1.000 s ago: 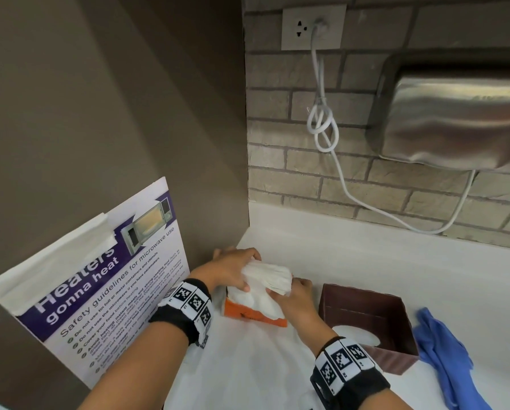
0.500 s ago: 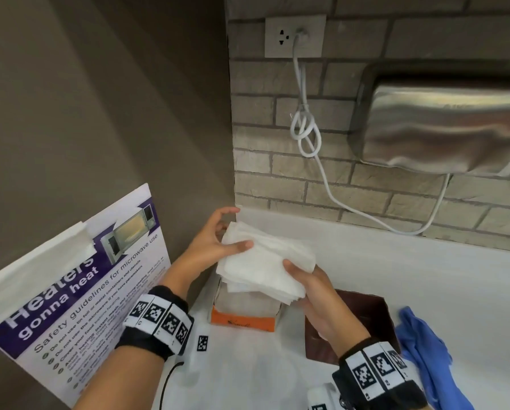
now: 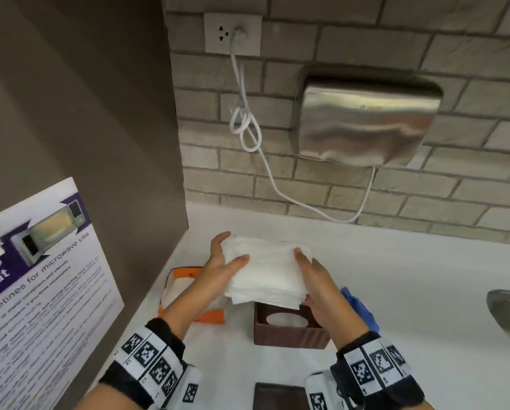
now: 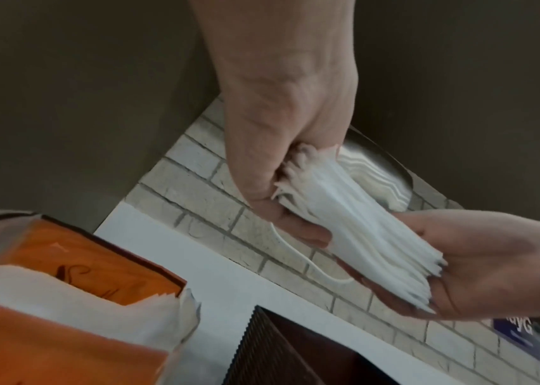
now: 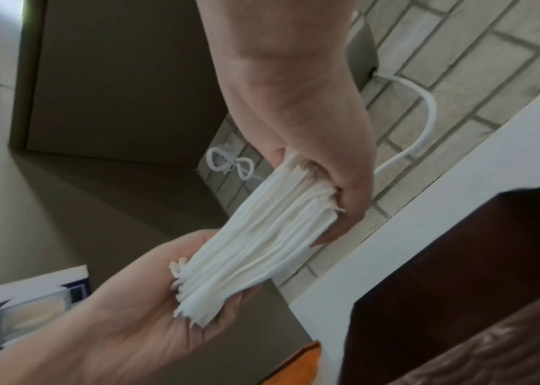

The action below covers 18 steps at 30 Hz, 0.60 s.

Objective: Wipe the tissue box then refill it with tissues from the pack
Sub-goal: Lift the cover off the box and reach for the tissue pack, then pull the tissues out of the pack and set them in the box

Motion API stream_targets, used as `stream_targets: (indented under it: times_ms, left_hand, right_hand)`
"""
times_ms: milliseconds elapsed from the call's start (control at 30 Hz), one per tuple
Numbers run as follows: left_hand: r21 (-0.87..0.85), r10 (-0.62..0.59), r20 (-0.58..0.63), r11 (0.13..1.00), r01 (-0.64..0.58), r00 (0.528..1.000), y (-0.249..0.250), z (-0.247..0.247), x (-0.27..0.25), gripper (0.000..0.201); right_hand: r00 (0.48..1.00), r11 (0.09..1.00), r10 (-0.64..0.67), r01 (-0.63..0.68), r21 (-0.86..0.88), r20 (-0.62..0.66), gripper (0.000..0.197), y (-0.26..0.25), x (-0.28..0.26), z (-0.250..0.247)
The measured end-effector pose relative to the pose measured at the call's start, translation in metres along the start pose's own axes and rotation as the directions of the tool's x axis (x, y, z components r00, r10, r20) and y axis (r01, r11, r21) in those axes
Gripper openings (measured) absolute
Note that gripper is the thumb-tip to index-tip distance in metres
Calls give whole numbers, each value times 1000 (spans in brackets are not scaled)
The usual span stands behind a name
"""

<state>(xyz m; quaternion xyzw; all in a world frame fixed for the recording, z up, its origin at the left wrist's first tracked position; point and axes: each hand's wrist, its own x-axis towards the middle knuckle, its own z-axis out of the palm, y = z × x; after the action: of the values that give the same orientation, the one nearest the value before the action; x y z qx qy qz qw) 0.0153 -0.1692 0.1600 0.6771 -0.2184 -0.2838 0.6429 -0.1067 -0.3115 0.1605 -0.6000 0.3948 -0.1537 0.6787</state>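
Head view: holding a thick stack of tissues (image 3: 267, 272) up over the white counter (image 3: 396, 276), left hand (image 3: 218, 269) gripping the left edge, thumb on top, right hand (image 3: 322, 287) gripping the right edge. Sitting just below, partly under the stack: brown tissue box (image 3: 289, 329), oval opening showing. Lying left of it, the torn-open orange tissue pack (image 3: 188, 291). Peeking out behind the right wrist, a blue cloth (image 3: 359, 306).

Left wrist view: showing the stack edge-on, layers fanned, fingers (image 4: 298, 229) curling underneath, something the head view is hiding. Also catching tissues still sitting in the pack.

Right wrist view: same edge-on look from the other side, with the brown box filling the lower right corner.
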Motion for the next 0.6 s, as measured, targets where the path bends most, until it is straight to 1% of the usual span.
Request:
stream_targets:
  times_ms: [33,67,100,133,200,267,300,400,467,500,600]
  left_hand:
    - [-34,13,-14,999,-13,1000,-2,6,0,59]
    - [-56,23,-31,998,-24,999,-5,11,0,60]
    - [-42,31,-49,999,-33,998,-6,18,-1,60]
    - [9,39,-56,999,-38,998,-8,25,-1,57]
    - [125,67,-44,990,-61,997,-12,40,-3,45]
    - [261,89,-19,962,-81,996,-14,56,-4,31]
    - [333,86,-11,940,-78,996,-17,63,-3,25]
    - [495,48,-4,868,-40,999,-31,77,2,15]
    - [592,7,10,806,-11,1000,-41,82,6,14]
    - [646,-17,19,764,1,1000,-45,84,6,18]
    - [745,-68,36,667,19,997,-49,92,4,33]
  right_hand:
    - [1000,999,-5,4,-38,-26,59,-1,0,-5]
    - [1000,997,-18,16,-81,-24,56,-2,0,-11]
    - [1000,991,-27,25,-131,-9,55,-3,0,-17]
    - [999,983,-34,35,-181,5,55,-4,0,-24]
    - [999,963,-46,45,-264,2,53,-8,3,-39]
    - [998,939,-56,43,-341,-29,50,-9,8,-50]
    - [998,913,-48,27,-406,-41,49,-8,11,-53]
    - [999,770,-31,-2,-638,-40,47,0,13,-54]
    - [999,678,-18,-7,-735,-27,44,9,16,-52]
    - [1000,637,-16,-8,-771,-23,41,13,16,-51]
    - [997,492,-78,26,-870,-14,35,25,22,-45]
